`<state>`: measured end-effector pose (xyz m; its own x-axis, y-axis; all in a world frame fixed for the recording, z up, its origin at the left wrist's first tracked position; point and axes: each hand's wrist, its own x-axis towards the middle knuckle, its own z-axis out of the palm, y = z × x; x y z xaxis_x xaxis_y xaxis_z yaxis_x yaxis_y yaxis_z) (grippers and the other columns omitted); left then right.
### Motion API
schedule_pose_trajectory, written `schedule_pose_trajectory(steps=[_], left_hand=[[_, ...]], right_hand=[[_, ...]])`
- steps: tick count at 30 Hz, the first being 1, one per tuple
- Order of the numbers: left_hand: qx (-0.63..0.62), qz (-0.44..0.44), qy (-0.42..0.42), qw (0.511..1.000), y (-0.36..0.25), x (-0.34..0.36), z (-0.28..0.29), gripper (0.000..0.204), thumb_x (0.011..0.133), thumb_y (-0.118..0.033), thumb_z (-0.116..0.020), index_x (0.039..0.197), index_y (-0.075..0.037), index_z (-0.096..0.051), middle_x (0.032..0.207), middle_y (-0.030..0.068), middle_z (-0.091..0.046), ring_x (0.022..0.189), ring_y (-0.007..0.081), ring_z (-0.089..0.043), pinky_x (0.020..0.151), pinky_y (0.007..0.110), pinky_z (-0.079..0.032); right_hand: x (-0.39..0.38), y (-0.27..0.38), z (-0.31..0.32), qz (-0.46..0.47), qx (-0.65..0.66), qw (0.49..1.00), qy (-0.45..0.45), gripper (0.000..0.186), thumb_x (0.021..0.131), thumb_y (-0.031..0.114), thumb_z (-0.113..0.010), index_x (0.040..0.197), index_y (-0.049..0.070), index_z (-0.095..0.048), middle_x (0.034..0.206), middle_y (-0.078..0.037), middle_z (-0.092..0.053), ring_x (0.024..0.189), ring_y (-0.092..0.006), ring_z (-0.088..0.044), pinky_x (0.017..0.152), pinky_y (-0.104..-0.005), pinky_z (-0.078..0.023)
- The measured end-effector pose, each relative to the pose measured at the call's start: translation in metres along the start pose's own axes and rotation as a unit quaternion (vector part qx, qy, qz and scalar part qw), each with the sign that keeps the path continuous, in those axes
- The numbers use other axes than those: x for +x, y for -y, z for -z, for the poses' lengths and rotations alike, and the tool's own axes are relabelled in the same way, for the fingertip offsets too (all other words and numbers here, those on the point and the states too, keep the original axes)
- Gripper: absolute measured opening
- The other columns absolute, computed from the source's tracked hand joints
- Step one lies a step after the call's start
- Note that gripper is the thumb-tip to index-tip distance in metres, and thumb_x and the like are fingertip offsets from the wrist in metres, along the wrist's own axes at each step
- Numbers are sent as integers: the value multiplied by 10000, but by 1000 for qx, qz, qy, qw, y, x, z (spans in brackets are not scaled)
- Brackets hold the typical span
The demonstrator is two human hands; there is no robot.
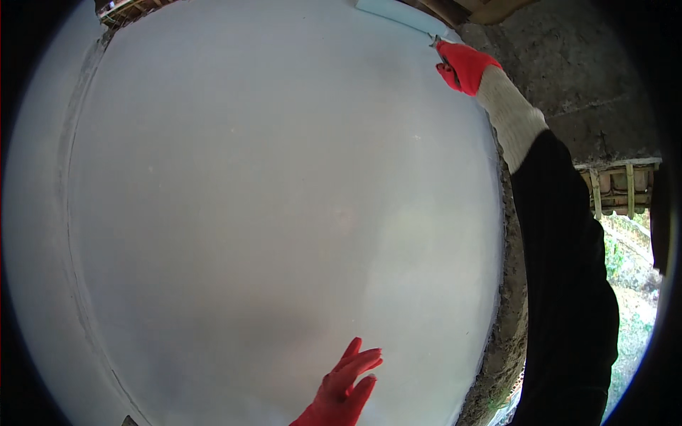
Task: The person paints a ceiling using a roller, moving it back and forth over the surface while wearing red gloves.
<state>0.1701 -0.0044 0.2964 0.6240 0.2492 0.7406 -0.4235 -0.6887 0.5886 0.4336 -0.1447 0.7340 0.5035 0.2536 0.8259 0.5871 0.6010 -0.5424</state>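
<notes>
A large smooth pale grey-white surface [284, 177], which looks like a wall panel, fills most of the view. At its upper right edge, my right hand [465, 67] in a red glove is closed around a small tool with a metallic tip [435, 42]. Its handle is mostly hidden by the fingers, so I cannot tell the kind. The tip lies at a long pale blue strip [401, 17] along the top edge. My left hand [344, 387], also red-gloved, is at the bottom middle with fingers apart and nothing in it. Whether it touches the surface I cannot tell.
A rough dark wall [568, 71] borders the surface on the right. Beyond it, an opening shows greenery [629, 284] under roof tiles and battens [621, 188]. A seam [71, 177] runs down the left side. More roof battens [135, 8] show at the top left.
</notes>
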Motion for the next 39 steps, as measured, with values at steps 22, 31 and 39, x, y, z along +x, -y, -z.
schedule_pose_trajectory(steps=[22, 31, 39], left_hand=[[-75, 60, 221, 971, 10, -57, -97, 328, 925, -4, -507, 1253, -2, -503, 1363, 88, -482, 1431, 312, -168, 1093, 383, -296], [-159, 297, 295, 894, 59, -228, -242, 445, 975, -267, -506, 1342, -29, -425, 1235, 184, -562, 1260, 293, -445, 1096, 363, -280], [6, 295, 272, 916, 112, -420, -273, 384, 960, -246, -513, 1254, 0, -503, 1283, 204, -511, 1257, 390, -422, 1078, 437, -315]], right_hand=[[-314, -88, 131, 159, -76, 978, -111, 385, 974, 205, -435, 1337, 80, -407, 568, 16, -432, 382, -57, -343, 345, -220, -305], [-688, -164, 195, -416, -91, 905, -14, 595, 886, -3, -453, 1456, 90, -309, 714, 8, -527, 472, -62, -445, 401, -230, -393], [-931, -264, 206, -653, -206, 722, 97, 525, 885, 76, -540, 1393, 45, -414, 1057, -135, -668, 898, -158, -634, 792, -282, -488]])
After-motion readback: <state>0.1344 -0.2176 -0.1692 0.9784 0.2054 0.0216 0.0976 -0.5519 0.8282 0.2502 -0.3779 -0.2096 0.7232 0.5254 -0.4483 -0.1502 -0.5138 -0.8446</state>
